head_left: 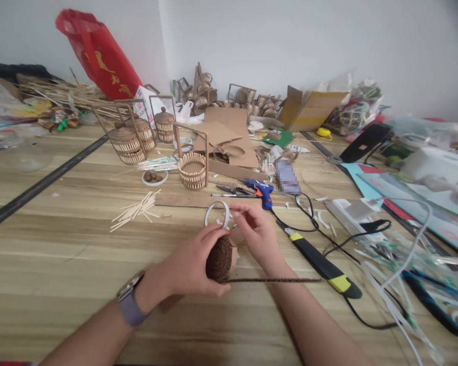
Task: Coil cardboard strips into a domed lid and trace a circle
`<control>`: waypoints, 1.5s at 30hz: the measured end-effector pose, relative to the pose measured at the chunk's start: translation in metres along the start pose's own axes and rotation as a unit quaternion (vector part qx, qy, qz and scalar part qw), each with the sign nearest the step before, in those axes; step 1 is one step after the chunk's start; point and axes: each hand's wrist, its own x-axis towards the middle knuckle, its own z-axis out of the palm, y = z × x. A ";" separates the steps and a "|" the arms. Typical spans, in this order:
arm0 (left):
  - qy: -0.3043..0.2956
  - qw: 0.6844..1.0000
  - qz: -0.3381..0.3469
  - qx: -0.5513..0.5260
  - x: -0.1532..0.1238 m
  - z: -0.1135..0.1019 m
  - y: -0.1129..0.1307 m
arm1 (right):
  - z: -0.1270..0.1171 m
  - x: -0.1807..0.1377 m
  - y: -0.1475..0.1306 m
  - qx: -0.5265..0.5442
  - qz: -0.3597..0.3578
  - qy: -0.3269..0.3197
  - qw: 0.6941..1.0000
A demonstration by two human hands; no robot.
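My left hand [193, 262] is wrapped round a brown coiled-cord disc [219, 258] with a cardboard edge at its right side. From its lower edge a loose brown cord [275, 280] runs out to the right across my right forearm. Just above my left fingers a white ring [217, 204], like a roll of tape, stands on edge. My right hand [257, 231] has thumb and forefinger pinched together beside the ring's right rim; what lies between them is too small to make out. Small cardboard and white scraps lie just behind the hands.
Behind are a blue glue gun [262, 190], a small slatted basket [193, 170] with a tall handle, and a white dish [154, 178] of brown balls. Thin sticks [135, 211] lie left. A yellow-black utility knife [322, 264], cables and a power strip [353, 218] are right.
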 end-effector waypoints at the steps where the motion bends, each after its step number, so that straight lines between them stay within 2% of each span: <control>1: -0.001 1.000 0.000 0.001 0.000 0.001 0.000 | 0.000 -0.001 0.000 -0.020 -0.021 -0.008 1.000; 9: 0.009 1.000 -0.018 0.021 0.002 0.001 -0.001 | 0.001 -0.001 0.001 -0.086 -0.074 -0.008 0.993; 13: -0.005 1.000 -0.018 0.019 0.001 -0.003 0.001 | -0.002 -0.001 -0.001 -0.096 -0.099 -0.005 0.990; 20: -0.010 1.000 0.015 0.010 -0.001 -0.004 0.004 | -0.013 0.005 0.004 -0.119 -0.063 0.079 0.988; 25: 0.035 0.999 -0.008 0.023 0.002 -0.006 0.006 | -0.012 0.006 0.008 -0.107 -0.069 0.104 0.986; 28: 0.049 0.998 -0.016 0.040 0.003 -0.006 0.008 | -0.010 0.006 0.010 -0.054 -0.035 0.112 0.992; 32: 0.051 0.997 -0.007 0.054 0.003 -0.004 0.007 | -0.011 0.007 0.016 0.032 0.056 0.120 0.991; 34: 0.052 0.997 -0.002 0.059 0.002 -0.003 0.006 | -0.013 0.008 0.017 0.021 0.066 0.146 0.987; 37: 0.050 0.996 0.002 0.068 0.001 -0.002 0.006 | -0.016 0.007 0.016 -0.088 -0.033 0.153 0.984; 40: 0.043 0.996 0.001 0.075 0.001 0.000 0.007 | -0.015 0.003 0.012 -0.188 -0.156 0.075 0.967; 43: 0.038 0.996 0.001 0.079 0.000 0.001 0.007 | -0.011 -0.001 0.010 -0.264 -0.218 0.007 0.940; 45: 0.036 0.996 0.005 0.086 0.000 0.002 0.005 | -0.009 -0.002 0.011 -0.304 -0.238 -0.011 0.922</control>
